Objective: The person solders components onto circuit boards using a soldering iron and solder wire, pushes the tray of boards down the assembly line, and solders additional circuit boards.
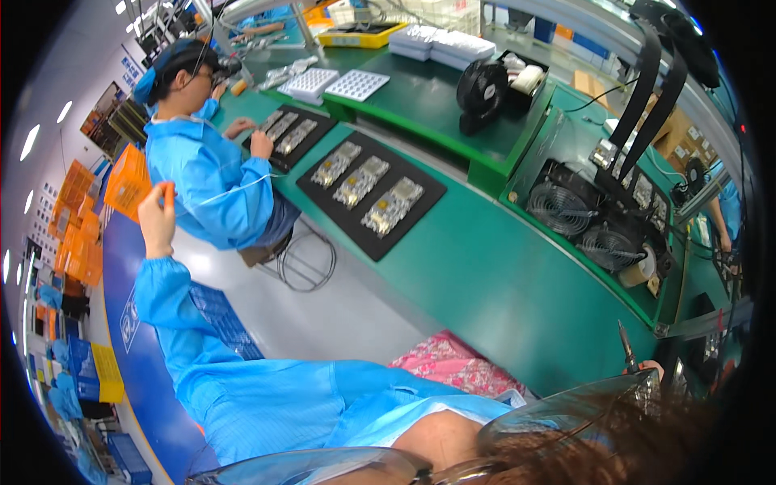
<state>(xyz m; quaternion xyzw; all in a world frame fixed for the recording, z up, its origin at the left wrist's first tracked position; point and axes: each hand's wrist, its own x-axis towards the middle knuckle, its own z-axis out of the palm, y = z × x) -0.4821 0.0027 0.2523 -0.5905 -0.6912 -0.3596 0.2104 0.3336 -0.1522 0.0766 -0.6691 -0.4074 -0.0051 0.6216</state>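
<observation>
My left hand [156,222] is raised at the far left, with orange finger cots on its fingertips. Its fingers are drawn together; whether anything small is between them does not show. At the lower right, my right hand [651,369] is mostly hidden behind glasses and hair. Its visible fingers are closed around a screwdriver [628,349] whose thin metal tip points up. Between the two hands, a black foam mat [372,194] lies on the green bench [493,283]. Three metal-coloured circuit assemblies [393,206] rest on it in a row, apart from both hands.
A co-worker [210,170] in blue sits at the left beside another black mat [311,129] with similar boards. On the raised shelf are a black fan [482,90] and white trays [440,44]. More fans [562,206] stand in a green-edged channel at right. Orange bins [128,184] stand behind.
</observation>
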